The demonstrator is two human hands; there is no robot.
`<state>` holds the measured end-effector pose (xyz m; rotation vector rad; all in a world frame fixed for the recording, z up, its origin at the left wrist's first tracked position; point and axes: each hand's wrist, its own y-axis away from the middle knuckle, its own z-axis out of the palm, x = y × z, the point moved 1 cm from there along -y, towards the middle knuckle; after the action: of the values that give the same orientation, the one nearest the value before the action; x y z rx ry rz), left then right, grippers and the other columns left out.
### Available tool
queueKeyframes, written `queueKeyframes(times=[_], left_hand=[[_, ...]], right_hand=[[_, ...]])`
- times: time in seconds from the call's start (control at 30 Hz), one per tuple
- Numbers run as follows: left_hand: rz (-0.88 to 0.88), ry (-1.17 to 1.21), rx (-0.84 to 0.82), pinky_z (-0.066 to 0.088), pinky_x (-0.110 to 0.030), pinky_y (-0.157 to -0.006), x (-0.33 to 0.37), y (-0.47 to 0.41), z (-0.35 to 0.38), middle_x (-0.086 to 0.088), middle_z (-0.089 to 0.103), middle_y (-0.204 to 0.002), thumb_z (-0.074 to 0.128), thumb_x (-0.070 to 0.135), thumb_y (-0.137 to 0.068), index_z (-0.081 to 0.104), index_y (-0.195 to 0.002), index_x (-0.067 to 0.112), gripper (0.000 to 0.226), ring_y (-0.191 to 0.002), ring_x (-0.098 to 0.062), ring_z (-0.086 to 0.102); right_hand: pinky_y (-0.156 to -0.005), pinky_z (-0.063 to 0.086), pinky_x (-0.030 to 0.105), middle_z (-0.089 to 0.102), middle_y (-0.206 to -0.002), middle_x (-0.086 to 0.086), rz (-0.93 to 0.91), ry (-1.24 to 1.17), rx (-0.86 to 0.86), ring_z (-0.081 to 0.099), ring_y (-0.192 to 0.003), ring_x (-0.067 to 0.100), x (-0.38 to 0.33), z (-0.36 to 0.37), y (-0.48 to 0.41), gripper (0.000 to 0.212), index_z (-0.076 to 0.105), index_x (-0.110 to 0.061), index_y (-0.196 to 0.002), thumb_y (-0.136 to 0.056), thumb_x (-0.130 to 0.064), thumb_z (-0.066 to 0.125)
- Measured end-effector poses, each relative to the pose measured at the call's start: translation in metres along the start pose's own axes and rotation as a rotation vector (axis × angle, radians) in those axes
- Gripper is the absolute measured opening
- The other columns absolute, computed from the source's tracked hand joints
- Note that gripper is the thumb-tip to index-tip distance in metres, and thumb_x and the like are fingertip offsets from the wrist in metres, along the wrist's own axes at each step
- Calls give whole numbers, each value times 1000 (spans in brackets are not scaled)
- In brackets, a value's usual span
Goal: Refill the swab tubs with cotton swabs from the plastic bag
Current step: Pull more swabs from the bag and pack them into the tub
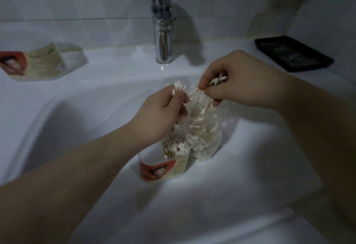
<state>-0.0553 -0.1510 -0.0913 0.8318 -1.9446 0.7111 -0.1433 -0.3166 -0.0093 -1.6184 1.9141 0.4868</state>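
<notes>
— Where did it all sit?
— In the white sink [77, 128]. The plastic bag [206, 133] stood just beside the part-filled swab tub [163, 168], probably touching it.
— And the hands?
— The left hand [161, 112] pinched a few cotton swabs [178, 87]. The right hand [237, 81] gripped more above the bag.

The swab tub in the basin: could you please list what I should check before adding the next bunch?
1. Left hand grips a bunch of white-tipped cotton swabs: ok.
2. Right hand pinches a second swab bunch above the clear plastic bag: ok.
3. Labelled white plastic tub stands upright, mouth open: ok.
4. Room left in that tub, partly hidden by the left hand: cannot tell.
5. Chrome tap shows no running water: ok.
6. Second labelled tub on the ledge, fill level: cannot tell.
</notes>
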Motion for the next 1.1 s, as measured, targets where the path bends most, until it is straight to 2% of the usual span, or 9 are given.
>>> queueKeyframes(times=[0.07, 0.23, 0.33, 0.5, 0.57, 0.77, 0.87, 1.0, 1.1], left_hand=[[-23, 27, 16, 52, -28, -52, -1, -1, 0, 17, 64, -63, 41, 31, -108, 60, -88, 27, 28, -50, -6, 55], [-81, 50, 68, 42, -36, -64, -3, -5, -2, 19, 52, -56, 48, 35, -103, 64, -85, 31, 25, -59, -13, 49], [-81, 97, 81, 38, -38, -63, 0, -6, -3, 13, 45, -57, 54, 47, -94, 67, -95, 9, 40, -56, -13, 43], [-50, 93, 22, 35, -36, -60, 2, -4, -2, 11, 37, -56, 59, 45, -98, 55, -89, -1, 47, -50, -9, 37], [-54, 122, 29, 37, -30, -54, 4, -3, -1, 9, 37, -58, 58, 43, -99, 57, -97, -5, 48, -50, -8, 38], [-84, 291, 121, 35, -23, -45, 6, -5, -2, 14, 45, -57, 46, 35, -107, 65, -92, 20, 29, -44, -6, 39], [-25, 189, 159, 42, -25, -51, 5, -4, -1, 15, 61, -72, 41, 32, -108, 63, -92, 25, 28, -54, -6, 51], [63, 46, 15, 41, -23, -52, 8, 0, 0, 19, 60, -56, 40, 32, -109, 64, -90, 24, 32, -47, -3, 48], [94, -71, -35, 47, -36, -59, 7, 1, 0, 20, 54, -55, 43, 32, -108, 56, -74, 25, 38, -49, -2, 46]], right_hand=[[-75, 63, 40, 74, -73, -5, 3, -25, 22, 75, -64, 9, 0, -1, 1, 18, 77, -26, -84, -86, -8, 74], [-74, 58, 39, 71, -71, -8, 12, -121, 100, 75, -65, 8, -3, -3, 2, 17, 76, -22, -86, -88, -5, 73], [-81, 60, 47, 72, -79, -5, 27, -163, 106, 76, -66, 10, -4, -2, 2, 18, 76, -21, -86, -89, -4, 72], [-65, 54, 18, 71, -65, -9, 19, -198, 77, 75, -65, 9, -3, 1, 0, 16, 75, -19, -88, -89, -3, 72], [-64, 54, 16, 71, -62, -16, 11, -202, 52, 75, -65, 10, -2, 2, -1, 16, 75, -19, -88, -89, -3, 72], [-76, 60, 32, 72, -77, -4, -15, -147, -26, 76, -66, 13, 1, 6, -1, 17, 75, -20, -86, -88, -3, 72], [-73, 59, 29, 73, -76, -7, -18, -119, -76, 76, -67, 12, 1, 8, -1, 18, 75, -22, -86, -88, -4, 73], [-69, 60, 24, 75, -81, -8, -36, -86, -99, 76, -68, 12, 2, 13, -2, 17, 75, -21, -89, -87, -5, 75], [-72, 61, 28, 75, -86, -5, -40, -75, -83, 76, -67, 11, 4, 15, -4, 17, 74, -21, -90, -85, -5, 76]])
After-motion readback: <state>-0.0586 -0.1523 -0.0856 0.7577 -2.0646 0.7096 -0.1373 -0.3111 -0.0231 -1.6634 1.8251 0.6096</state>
